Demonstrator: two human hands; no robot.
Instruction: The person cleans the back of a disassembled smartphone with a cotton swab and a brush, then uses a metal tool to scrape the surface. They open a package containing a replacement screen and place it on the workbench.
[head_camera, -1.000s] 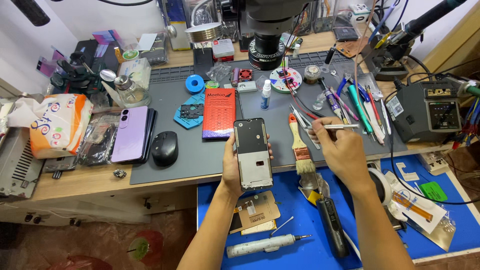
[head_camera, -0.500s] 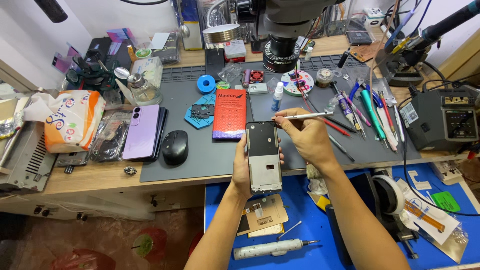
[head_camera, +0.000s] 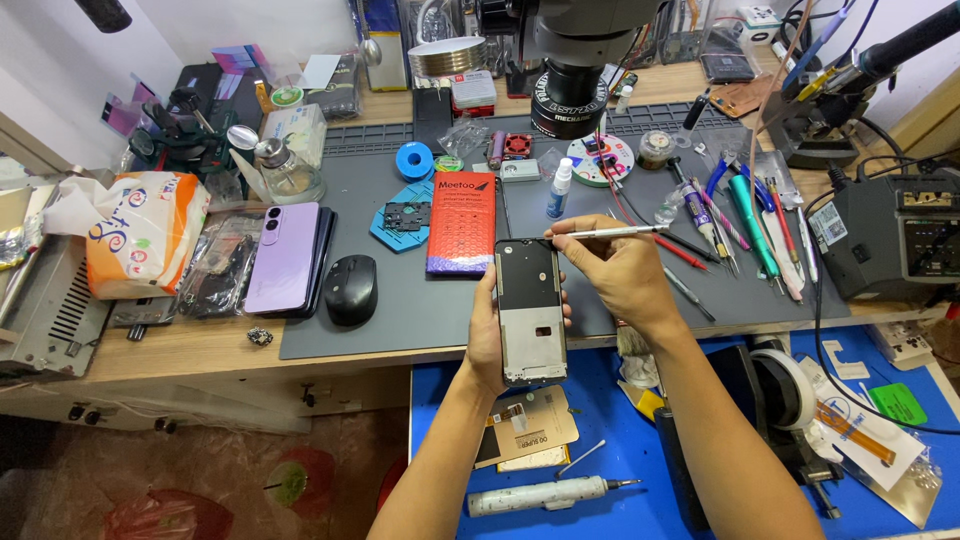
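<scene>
The tabletop (head_camera: 200, 350) carries a grey mat (head_camera: 620, 300) under a microscope (head_camera: 570, 60) at 12 o'clock. On the mat a red box (head_camera: 461, 222) lies at 11 o'clock of the phone frame (head_camera: 530, 310), a purple phone (head_camera: 285, 258) and a mouse (head_camera: 351, 289) at 9 o'clock. The left hand (head_camera: 490, 335) holds the frame upright over the mat's near edge, fingers wrapped round its sides. The right hand (head_camera: 620, 275) pinches a slim metal tool (head_camera: 605, 232), its tip at the frame's top right corner. Judging by this, the step is working at that corner; the next move calls for a steady frame and light pressure.
</scene>
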